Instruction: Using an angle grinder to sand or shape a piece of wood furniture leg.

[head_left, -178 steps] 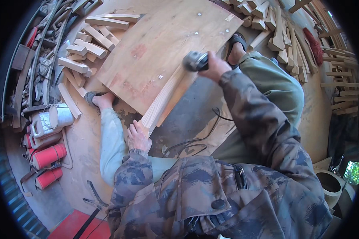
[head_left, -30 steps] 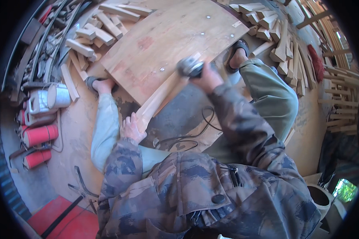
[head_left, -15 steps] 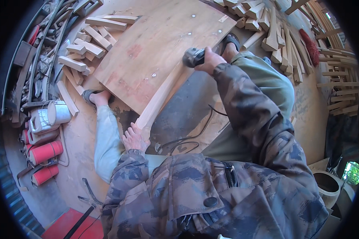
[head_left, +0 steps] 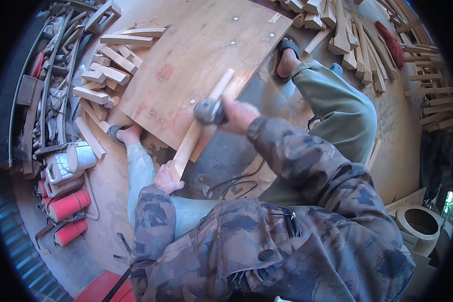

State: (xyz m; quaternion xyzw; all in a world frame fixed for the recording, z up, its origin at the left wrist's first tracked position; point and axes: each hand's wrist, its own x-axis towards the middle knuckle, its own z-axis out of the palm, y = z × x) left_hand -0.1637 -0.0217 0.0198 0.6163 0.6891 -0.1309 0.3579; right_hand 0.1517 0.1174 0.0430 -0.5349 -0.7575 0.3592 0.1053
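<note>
My left hand [head_left: 167, 179] is closed around the near end of a long, pale, shaped wooden leg [head_left: 187, 147]. The leg lies slantwise over the edge of a plywood board [head_left: 186, 60], its far end resting on the board. In my right hand [head_left: 240, 115] is a dark grey angle grinder [head_left: 209, 111], smeared by motion. Its head is over the middle of the leg; whether it touches the wood is hard to see. My right fingers are partly blurred but wrap the tool's body.
Cut wood blocks [head_left: 113, 73] lie left of the board, and shaped legs [head_left: 355, 48] are heaped at the far right. A black cord [head_left: 234, 183] curls on the floor. Red canisters [head_left: 70, 205] and a white bucket [head_left: 80, 157] stand at left.
My right hand has drawn the grinder from the leg's far end toward me and left, to its middle. The leg's near end has shifted slightly left and nearer, with my left hand still on it.
</note>
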